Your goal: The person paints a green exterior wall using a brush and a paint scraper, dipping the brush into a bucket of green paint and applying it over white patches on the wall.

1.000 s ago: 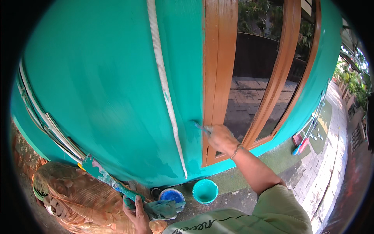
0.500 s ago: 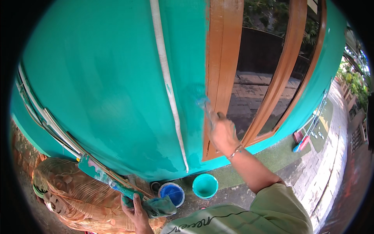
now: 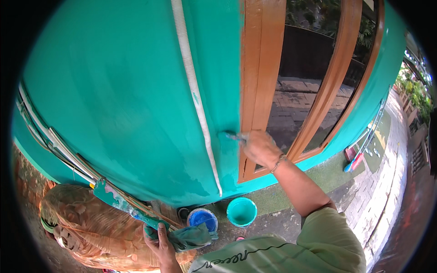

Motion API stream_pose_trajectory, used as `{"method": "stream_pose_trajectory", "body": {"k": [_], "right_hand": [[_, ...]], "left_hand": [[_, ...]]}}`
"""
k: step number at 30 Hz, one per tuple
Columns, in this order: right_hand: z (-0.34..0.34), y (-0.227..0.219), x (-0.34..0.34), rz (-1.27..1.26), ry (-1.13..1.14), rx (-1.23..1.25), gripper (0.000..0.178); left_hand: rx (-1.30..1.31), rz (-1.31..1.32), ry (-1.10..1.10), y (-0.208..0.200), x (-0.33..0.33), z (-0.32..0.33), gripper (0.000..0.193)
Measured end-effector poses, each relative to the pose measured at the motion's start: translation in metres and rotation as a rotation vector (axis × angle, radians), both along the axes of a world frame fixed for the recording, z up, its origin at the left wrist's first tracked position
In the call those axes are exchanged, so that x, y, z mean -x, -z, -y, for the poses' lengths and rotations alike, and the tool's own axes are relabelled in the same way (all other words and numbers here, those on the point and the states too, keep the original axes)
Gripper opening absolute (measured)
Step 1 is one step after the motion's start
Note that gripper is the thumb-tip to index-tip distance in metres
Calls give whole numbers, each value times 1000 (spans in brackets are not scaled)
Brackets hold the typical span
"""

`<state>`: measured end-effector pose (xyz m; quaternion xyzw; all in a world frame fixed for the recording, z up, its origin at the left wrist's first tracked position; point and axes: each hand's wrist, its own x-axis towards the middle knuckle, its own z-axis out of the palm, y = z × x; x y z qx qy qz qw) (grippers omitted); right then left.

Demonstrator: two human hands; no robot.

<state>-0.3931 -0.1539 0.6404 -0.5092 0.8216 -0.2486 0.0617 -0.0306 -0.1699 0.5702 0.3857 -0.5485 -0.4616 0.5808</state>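
The right hand (image 3: 261, 148) is closed round the brush (image 3: 233, 136); the left hand (image 3: 160, 248) grips the paddle (image 3: 111, 195) and a rag (image 3: 189, 237). The brush is at the green wall (image 3: 123, 91), low in the strip between the white pipe (image 3: 189, 66) and the brown frame (image 3: 260, 59). A sideways slip could smear green on either one (the pipe already has a green mark), since the strip is narrow. The rag hangs by the blue bucket (image 3: 215, 223), so a dip of the left hand might drag it through the paint; whether they touch, I cannot tell. The brush's long axis lies nearly level across the view, its blurred bristles pointing left toward the pipe, its handle end hidden in the fist.
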Motion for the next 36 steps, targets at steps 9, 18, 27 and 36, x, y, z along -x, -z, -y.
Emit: {"method": "stream_pose_trajectory", "body": {"k": [9, 18, 27, 36], "right_hand": [[-7, -43, -31, -348, 83, 666, 49], [-6, 235, -47, -2, 72, -150, 53], [26, 179, -3, 108, 83, -324, 32], [-17, 113, -58, 306, 118, 47, 31]], "left_hand": [[-38, -41, -16, 4, 0, 5, 17], [-34, -16, 13, 12, -3, 5, 20], [-9, 44, -47, 14, 4, 1, 12], [-25, 28, -155, 4, -9, -4, 15]]}}
